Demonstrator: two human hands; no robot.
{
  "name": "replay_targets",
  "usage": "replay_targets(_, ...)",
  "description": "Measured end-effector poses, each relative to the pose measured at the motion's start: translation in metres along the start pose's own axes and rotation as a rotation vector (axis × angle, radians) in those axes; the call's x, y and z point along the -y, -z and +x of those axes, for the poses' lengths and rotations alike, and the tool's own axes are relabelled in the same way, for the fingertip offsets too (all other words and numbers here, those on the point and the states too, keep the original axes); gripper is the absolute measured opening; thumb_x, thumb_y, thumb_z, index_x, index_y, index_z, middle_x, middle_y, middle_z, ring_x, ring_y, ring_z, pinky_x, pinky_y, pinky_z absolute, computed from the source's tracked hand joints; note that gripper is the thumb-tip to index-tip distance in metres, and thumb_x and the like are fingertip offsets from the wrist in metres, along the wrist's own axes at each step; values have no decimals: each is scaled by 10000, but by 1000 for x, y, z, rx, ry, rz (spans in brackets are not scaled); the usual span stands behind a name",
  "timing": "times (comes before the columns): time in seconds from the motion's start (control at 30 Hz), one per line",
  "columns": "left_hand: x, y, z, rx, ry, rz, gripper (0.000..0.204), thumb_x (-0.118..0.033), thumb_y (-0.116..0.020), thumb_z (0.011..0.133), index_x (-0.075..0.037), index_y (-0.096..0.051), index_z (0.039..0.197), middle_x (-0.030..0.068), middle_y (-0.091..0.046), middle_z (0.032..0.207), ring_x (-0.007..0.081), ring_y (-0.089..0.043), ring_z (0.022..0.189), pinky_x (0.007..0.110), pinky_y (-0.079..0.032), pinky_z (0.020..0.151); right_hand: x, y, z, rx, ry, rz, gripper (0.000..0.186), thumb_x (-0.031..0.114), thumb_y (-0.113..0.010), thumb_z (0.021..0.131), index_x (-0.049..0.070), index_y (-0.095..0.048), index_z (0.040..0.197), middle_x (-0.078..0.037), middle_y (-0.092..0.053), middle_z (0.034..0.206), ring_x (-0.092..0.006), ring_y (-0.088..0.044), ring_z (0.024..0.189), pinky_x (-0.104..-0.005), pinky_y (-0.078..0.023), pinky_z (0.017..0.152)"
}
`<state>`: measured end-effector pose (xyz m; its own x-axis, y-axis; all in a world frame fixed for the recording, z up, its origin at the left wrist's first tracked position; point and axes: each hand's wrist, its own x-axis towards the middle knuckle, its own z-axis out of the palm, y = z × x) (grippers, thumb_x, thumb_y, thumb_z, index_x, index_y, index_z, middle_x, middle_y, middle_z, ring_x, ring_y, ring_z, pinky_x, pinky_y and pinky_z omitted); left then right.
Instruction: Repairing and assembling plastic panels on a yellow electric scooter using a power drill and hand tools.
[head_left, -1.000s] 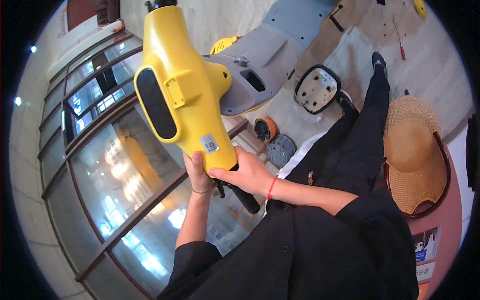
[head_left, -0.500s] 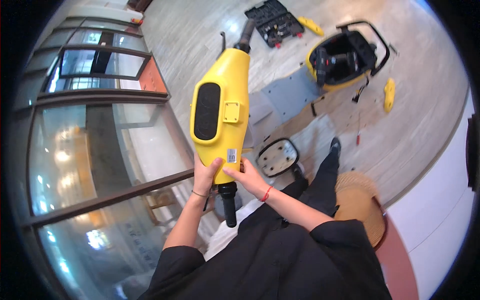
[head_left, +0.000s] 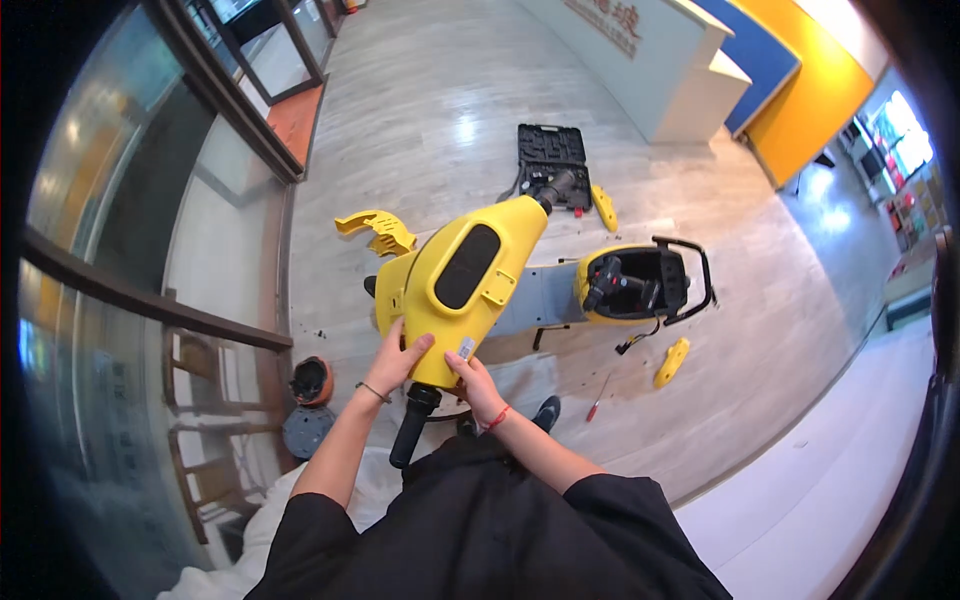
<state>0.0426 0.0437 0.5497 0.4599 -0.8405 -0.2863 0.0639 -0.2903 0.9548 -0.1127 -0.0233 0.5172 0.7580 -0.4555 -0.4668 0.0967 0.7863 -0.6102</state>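
Observation:
Both of my hands grip the near end of a yellow scooter handlebar cover (head_left: 440, 345) with a dark oval display (head_left: 468, 267). My left hand (head_left: 397, 358) wraps its left edge, thumb on top. On the right edge, beside a small label, my right hand (head_left: 478, 388) holds on the same way; the fingers beneath are mostly hidden. A black handlebar grip (head_left: 409, 435) sticks out just below my hands, and another grip (head_left: 560, 188) points away at the far end. Behind the cover stretches the scooter's grey footboard (head_left: 540, 300).
The scooter's open rear compartment (head_left: 675, 270) holds a black power drill (head_left: 603, 283). An open black tool case (head_left: 552, 150), yellow panels (head_left: 603, 208) and a red-handled screwdriver (head_left: 597, 400) lie on the floor. Left are a curved yellow panel (head_left: 375, 225), an orange container (head_left: 311, 382) and framed glass (head_left: 110, 330).
My view has swung up and to the right, bringing the counter and curved yellow panel into sight. The handlebar cover appears tilted further right, with both hands still on its near end.

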Motion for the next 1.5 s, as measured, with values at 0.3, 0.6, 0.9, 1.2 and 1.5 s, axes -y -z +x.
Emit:
replay_targets(0.3,-6,-6,3,-31,-85,229,733,-418,-643,828,10,-335,1338,188,-547,1192,258,-533,1107,343,-403,946,95,87,18,-308,-54,93,491,458,-545,880,51,-492,1148,-95,-579,1095,-197,-569,1010,-333,-454,874)
replay_targets(0.6,-54,23,81,-217,84,42,470,-243,-505,938,8,-372,1313,145,-515,1243,228,-503,1127,338,-402,957,169,112,122,-90,44,223,563,424,-595,864,74,-432,1274,-66,-560,1176,-193,-502,1138,-381,-360,997)
replay_targets(0.9,-119,-61,257,312,339,510,685,-452,-654,799,29,-448,1241,168,-555,1162,221,-546,1068,324,-434,915,181,88,148,31,102,306,476,157,-660,825,37,-453,1236,-62,-569,1128,-146,-549,1034,-299,-430,910)
replay_targets(1.2,-119,-90,287,429,467,493,614,-431,-764,696,-15,-493,1058,58,-539,916,135,-497,841,270,-431,755,191,86,148,3,102,358,592,126,-698,787,11,-363,1261,-95,-524,1178,-177,-537,1062,-300,-434,913)
replay_targets(1.5,-134,-92,293,442,655,437,547,-292,-770,710,-35,-473,1091,31,-506,975,105,-472,897,251,-415,796,192,96,146,12,58,164,636,203,-725,787,-23,-348,1247,-118,-523,1168,-180,-525,1081,-317,-439,916)
